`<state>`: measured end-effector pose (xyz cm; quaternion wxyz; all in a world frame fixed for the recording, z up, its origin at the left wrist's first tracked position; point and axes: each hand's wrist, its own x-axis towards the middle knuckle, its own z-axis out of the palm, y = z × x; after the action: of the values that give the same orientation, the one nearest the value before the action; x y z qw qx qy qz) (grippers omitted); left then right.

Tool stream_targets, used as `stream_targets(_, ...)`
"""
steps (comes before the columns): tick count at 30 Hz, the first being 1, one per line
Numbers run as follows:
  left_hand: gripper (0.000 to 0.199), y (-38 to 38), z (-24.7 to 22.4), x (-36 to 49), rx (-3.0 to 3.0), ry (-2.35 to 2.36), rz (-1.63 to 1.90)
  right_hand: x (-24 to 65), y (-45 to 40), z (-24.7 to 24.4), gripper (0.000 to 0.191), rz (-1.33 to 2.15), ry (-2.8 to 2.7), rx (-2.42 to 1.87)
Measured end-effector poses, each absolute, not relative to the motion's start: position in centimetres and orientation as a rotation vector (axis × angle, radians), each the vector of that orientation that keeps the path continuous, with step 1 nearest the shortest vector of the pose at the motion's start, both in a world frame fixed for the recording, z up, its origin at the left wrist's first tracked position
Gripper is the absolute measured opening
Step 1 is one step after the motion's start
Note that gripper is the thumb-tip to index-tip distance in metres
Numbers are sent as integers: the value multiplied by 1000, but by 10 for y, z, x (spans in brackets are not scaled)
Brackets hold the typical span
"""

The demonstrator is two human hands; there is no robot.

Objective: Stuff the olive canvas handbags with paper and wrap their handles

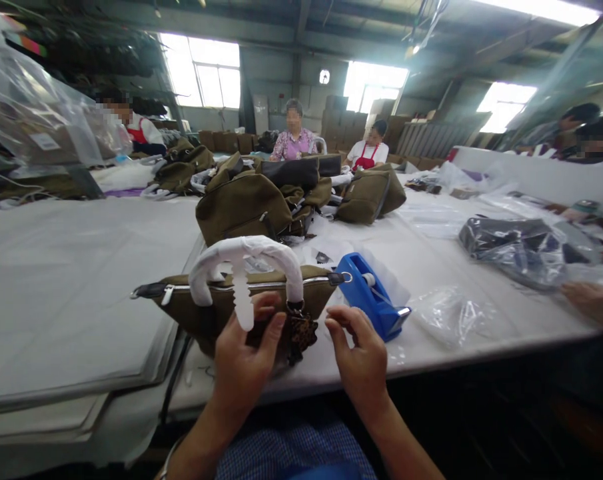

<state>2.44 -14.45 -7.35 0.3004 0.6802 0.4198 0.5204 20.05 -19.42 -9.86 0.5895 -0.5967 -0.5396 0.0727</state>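
Observation:
An olive handbag with a silver zipper stands upright before me, its handles wrapped in white. A white notched strip hangs from the handles, and a leopard-patterned charm dangles at the bag's right side. My left hand is at the bag's front, behind the strip's lower end, with thumb and fingers apart and nothing visible between them. To the right of the charm, my right hand has its thumb and index finger pinched together; whatever they hold is too small to name. A blue tape dispenser stands beyond it.
More olive bags are heaped behind the handbag. White sheets lie stacked at the left. Clear plastic and a plastic-wrapped dark bag lie right. Another person's hand is at the right edge; several people sit farther back.

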Motion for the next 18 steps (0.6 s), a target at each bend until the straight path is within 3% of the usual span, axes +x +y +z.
stream_targets(6, 22, -164, -83, 8, 1920, 1238, 1153, 185, -207, -117, 21, 756, -1178, -1369)
stream_targets(15, 30, -161, -71, 32, 2109, 1314, 1023, 170, -197, -126, 47, 1098, -845, -1147)
stream_targets(18, 31, -160, -70, 33, 2037, 1359, 972, 167, -197, -127, 45, 1100, -821, -1050)
